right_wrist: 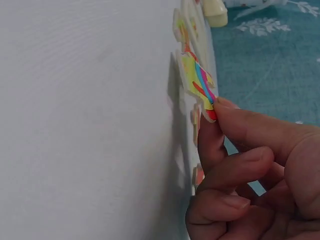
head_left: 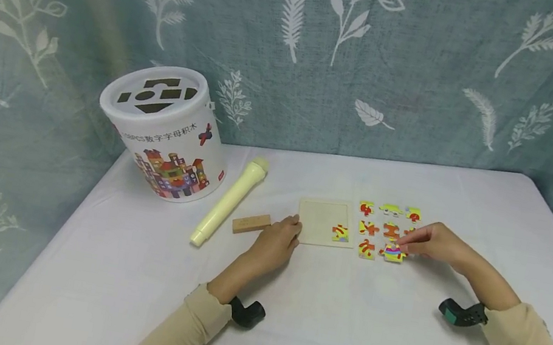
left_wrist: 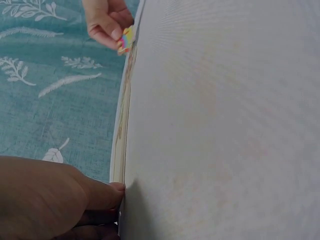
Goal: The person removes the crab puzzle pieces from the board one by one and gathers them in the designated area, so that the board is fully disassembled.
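Note:
My right hand pinches a jigsaw puzzle piece between thumb and forefinger. The piece is yellow with pink, blue and red stripes, and it is raised off the table in the right wrist view. At the left edge of the square wooden puzzle tray, my left hand grips the lower left corner, its thumb on the near edge. One yellow and red piece lies in the tray's lower right corner. Several loose pieces are laid out in rows right of the tray.
A tan wooden block lies just left of the tray, close to my left hand. Beyond it are a pale yellow microphone-shaped stick and a white lidded bucket. A patterned curtain hangs behind the white table.

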### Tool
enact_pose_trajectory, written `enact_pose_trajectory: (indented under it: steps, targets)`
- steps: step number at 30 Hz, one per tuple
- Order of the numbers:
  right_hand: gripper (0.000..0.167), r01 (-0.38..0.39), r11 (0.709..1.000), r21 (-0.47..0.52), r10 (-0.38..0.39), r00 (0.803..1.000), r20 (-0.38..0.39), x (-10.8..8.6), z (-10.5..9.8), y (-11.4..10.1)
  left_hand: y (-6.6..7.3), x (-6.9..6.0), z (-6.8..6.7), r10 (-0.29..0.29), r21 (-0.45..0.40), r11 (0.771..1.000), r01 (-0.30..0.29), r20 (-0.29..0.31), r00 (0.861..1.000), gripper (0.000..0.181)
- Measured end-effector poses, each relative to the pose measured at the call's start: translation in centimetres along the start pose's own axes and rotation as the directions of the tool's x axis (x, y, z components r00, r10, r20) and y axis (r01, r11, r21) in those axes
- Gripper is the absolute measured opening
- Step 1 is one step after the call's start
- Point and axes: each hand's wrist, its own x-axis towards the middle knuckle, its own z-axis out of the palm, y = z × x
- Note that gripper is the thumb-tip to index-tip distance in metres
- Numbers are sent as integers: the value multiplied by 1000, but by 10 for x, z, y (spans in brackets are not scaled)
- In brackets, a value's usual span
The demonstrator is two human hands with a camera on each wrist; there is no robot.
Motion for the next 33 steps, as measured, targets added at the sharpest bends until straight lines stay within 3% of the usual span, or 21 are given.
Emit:
enact_pose_trajectory:
  steps: [12,23,28,33]
  targets:
    - [22,6,990,-139,-15,998,-61,6,8,-1,-3,1,-1,5,-13,1000,-5,6,1000,5]
    - [21,46,992,-117,-53,997,-59,-1,10,0,-3,-1,0,19,-11,1000,-19,14,1000,6]
    - [22,85,991,-108,-90,995,-50,4,16,-14,-4,-1,0,19,-1,1000,-19,11,1000,6]
    - [21,162,978,-128,-161,987,16,18,26,-37,-3,-1,0,23,-10,1000,-23,8,1000,7]
